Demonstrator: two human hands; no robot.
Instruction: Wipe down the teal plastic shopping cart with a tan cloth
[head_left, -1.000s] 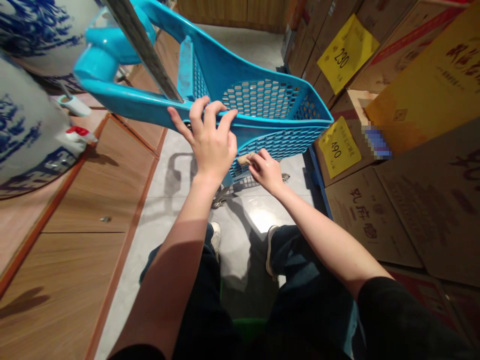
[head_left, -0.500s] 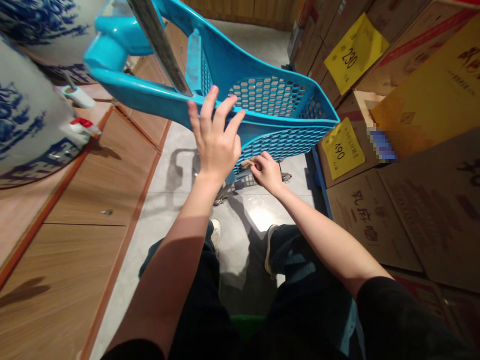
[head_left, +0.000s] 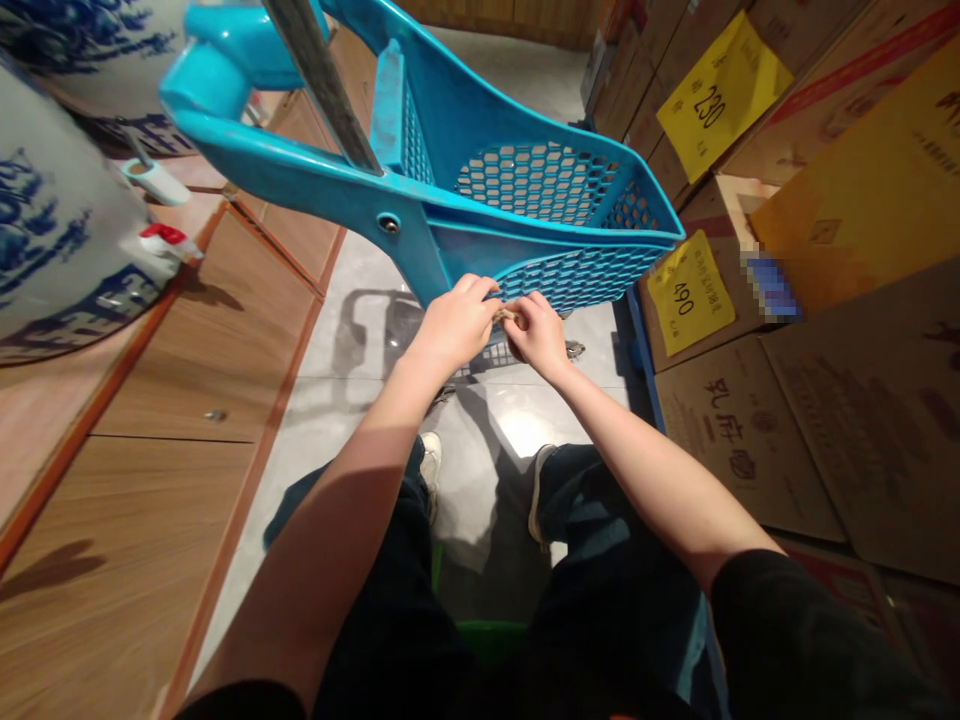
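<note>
A blue plastic shopping cart (head_left: 555, 235) with honeycomb mesh sides stands tilted in view before me. Just beside its lower near side, my right hand (head_left: 538, 335) is closed on a small crumpled tan piece, which looks like a rag (head_left: 508, 314). My left hand (head_left: 461, 318) meets it from the other side, fingers bent and pinching the rag's left end. Most of the rag is hidden inside my fingers. A metal bar (head_left: 322, 85) rises from the cart's rim, and a round bolt (head_left: 388, 223) shows on its side panel.
Wooden cabinets (head_left: 172, 390) line the left, with blue-and-white porcelain jars (head_left: 67, 230) on top. Stacked cardboard boxes (head_left: 735, 430) with yellow price signs (head_left: 690, 295) rise on the right. Grey tiled floor (head_left: 322, 420) lies between, under my feet.
My left hand has left the cart's upper rim and come down to the rag beside my right hand. My right hand stays nearly in place. The view has shifted slightly.
</note>
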